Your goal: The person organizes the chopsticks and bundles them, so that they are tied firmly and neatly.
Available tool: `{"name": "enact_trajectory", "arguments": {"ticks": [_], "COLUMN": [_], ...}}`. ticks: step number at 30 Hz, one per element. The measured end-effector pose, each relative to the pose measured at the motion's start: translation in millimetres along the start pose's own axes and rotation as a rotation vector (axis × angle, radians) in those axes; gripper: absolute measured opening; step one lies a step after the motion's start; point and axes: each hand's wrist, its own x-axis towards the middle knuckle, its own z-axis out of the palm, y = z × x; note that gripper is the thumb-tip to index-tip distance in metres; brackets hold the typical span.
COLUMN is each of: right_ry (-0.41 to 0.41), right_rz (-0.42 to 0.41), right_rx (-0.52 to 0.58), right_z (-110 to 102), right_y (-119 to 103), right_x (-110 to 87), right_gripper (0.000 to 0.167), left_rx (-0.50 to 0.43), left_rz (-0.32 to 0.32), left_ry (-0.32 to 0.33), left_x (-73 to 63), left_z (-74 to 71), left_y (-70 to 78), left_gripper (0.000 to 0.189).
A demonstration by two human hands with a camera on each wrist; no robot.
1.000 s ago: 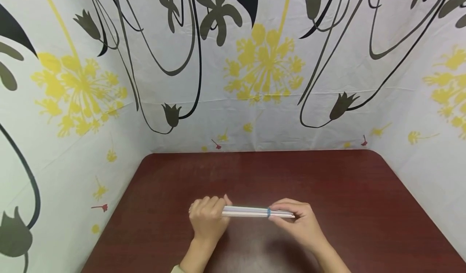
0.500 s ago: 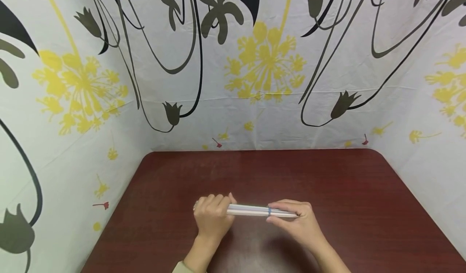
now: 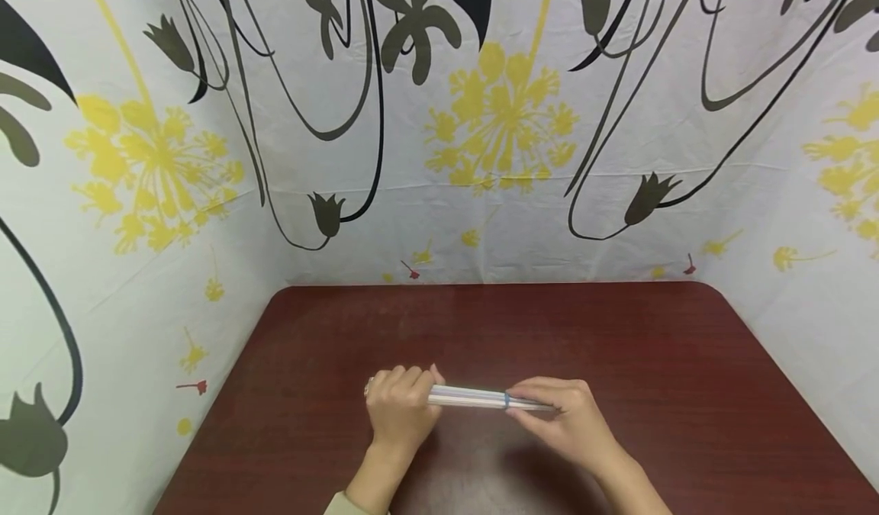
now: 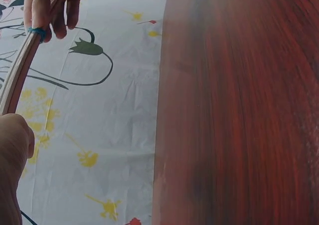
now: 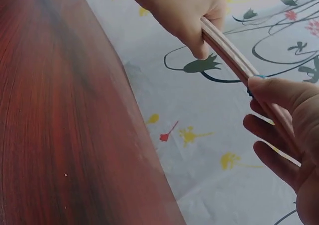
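Note:
A bundle of pale, slim chopsticks (image 3: 468, 397) is held level above the table between both hands. My left hand (image 3: 401, 412) grips its left end in a fist, which hides that end. A blue rubber band (image 3: 507, 400) circles the bundle toward the right. At this band the thumb and forefinger of my right hand (image 3: 566, 416) pinch, and the stick ends run on into that palm. In the right wrist view the thumb (image 5: 271, 90) lies on the band, while the other fingers (image 5: 276, 165) are spread loosely below. The left wrist view shows the band (image 4: 37, 33) at the right fingertips.
Under the hands is a dark red-brown wooden table (image 3: 481, 332) with rounded far corners. White cloth (image 3: 384, 248) printed with yellow flowers and dark stems hangs along the back and both sides.
The left hand has moved slightly right with the chopsticks, then stayed. The right hand keeps its pinch at the band; its fingers and wrist have shifted a little.

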Motion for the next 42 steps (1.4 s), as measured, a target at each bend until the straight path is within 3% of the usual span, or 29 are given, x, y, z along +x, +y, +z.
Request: {"name": "enact_trajectory", "arguments": {"ticks": [3, 11, 15, 19, 26, 35, 42], "right_ry": [0.004, -0.025, -0.041, -0.033, 0.000, 0.000, -0.086], "right_rz": [-0.018, -0.014, -0.012, 0.001, -0.064, -0.056, -0.018], "right_rx": [-0.079, -0.311, -0.321, -0.238, -0.174, -0.344, -0.441], "right_z": [1, 8, 11, 10, 8, 9, 11], "right_y": [-1, -6, -8, -7, -3, -7, -14], "right_x": [1.4, 1.5, 2.0, 0.5, 0.4, 0.4, 3.0], "right_gripper": [0.014, 0.030, 0.032, 0.036, 0.024, 0.033, 0.041], "left_rx": [0.003, 0.003, -0.002, -0.005, -0.015, -0.009, -0.006], "left_rz": [-0.005, 0.003, 0.012, -0.001, -0.021, -0.007, -0.024], "left_ry": [-0.004, -0.007, -0.015, -0.025, -0.034, -0.044, -0.036], "left_x": [-0.8, -2.4, -1.8, -2.7, -4.0, -5.8, -7.5], "left_z": [0.3, 1.6, 2.5, 1.1, -0.3, 0.7, 2.1], "left_y": [0.9, 6.4, 7.6, 4.1, 0.0, 4.5, 8.0], "left_gripper": [0.042, 0.040, 0.039, 0.040, 0.040, 0.029, 0.026]}}
